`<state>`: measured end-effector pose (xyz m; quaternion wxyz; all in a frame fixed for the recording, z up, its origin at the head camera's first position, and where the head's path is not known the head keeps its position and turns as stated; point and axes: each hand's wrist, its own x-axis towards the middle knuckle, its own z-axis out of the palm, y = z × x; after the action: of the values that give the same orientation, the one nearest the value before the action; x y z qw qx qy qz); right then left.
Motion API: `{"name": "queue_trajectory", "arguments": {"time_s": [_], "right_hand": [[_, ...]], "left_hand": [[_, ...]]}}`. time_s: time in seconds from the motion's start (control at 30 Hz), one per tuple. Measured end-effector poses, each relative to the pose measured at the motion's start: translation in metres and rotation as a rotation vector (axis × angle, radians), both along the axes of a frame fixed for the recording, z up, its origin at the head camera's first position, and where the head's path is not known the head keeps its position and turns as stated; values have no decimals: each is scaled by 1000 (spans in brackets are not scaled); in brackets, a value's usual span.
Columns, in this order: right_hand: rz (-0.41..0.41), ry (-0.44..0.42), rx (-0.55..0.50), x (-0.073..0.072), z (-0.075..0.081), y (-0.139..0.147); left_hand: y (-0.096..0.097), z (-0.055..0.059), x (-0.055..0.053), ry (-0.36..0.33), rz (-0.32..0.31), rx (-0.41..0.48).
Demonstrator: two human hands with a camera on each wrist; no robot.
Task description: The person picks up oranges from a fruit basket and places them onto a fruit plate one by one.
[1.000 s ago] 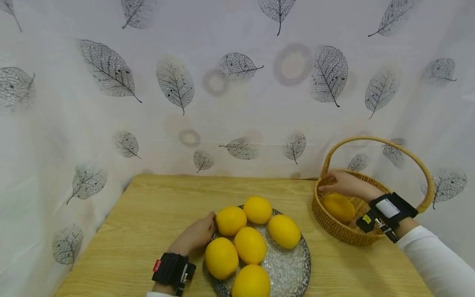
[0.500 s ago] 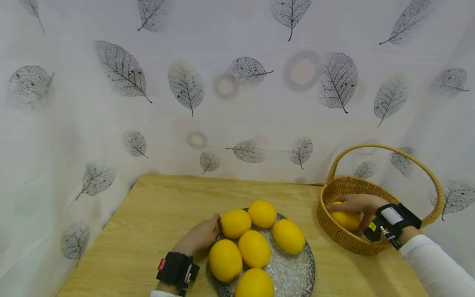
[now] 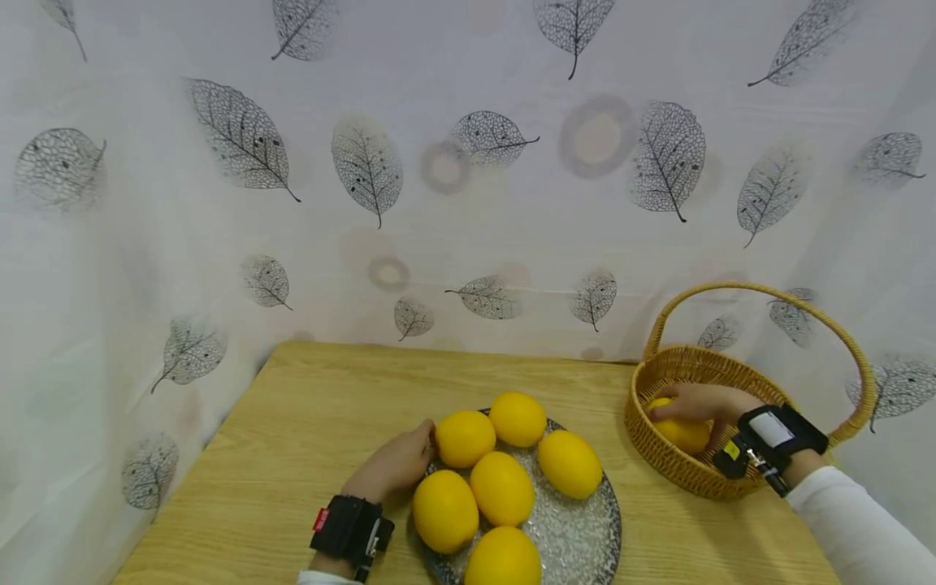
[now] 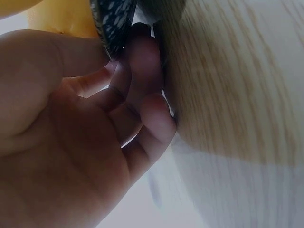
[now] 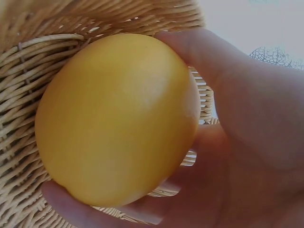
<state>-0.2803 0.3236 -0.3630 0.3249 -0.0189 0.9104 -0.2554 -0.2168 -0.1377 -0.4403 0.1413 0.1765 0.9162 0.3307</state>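
Note:
Inside the wicker basket (image 3: 661, 463), my right hand (image 3: 705, 406) grips a yellow lemon-like fruit (image 5: 118, 118). In the right wrist view, the thumb lies along one side of this fruit and the fingers curl round the other. At the left, my left hand (image 3: 395, 467) pinches the rim of a dark speckled plate (image 4: 114, 23), thumb above and fingers below, as the left wrist view shows. On that plate lie several more yellow lemon-like fruits (image 3: 502, 490), gathered mostly on its left side. The head view cuts off the plate's near edge.
The basket's tall arched handle (image 3: 760, 288) rises over my right hand and wrist. Beneath everything is a wood-grain table (image 3: 329, 390). A leaf-printed curtain (image 3: 512, 211) hangs behind the table and along its sides.
My right hand has come down from the basket's far left side onto the fruit and taken hold of it. The left hand keeps its grip on the plate. The head view has shifted slightly.

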Motion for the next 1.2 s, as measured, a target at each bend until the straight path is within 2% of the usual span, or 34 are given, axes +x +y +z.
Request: {"name": "queue_trajectory", "arguments": {"time_s": [0.3, 0.63, 0.8, 0.9, 1.03, 1.2], "right_hand": [[44, 57, 57, 2, 4, 2], [107, 205, 118, 10, 7, 0], [166, 406, 164, 20, 3, 3], [152, 542, 208, 33, 3, -1], [98, 666, 228, 54, 14, -14], [76, 824, 218, 85, 35, -42]], "left_hand": [[3, 2, -2, 8, 2, -5], [2, 9, -2, 41, 13, -17], [0, 7, -1, 51, 13, -25], [0, 2, 1, 45, 4, -23], [1, -1, 3, 48, -7, 7], [2, -1, 3, 46, -7, 17]]}}
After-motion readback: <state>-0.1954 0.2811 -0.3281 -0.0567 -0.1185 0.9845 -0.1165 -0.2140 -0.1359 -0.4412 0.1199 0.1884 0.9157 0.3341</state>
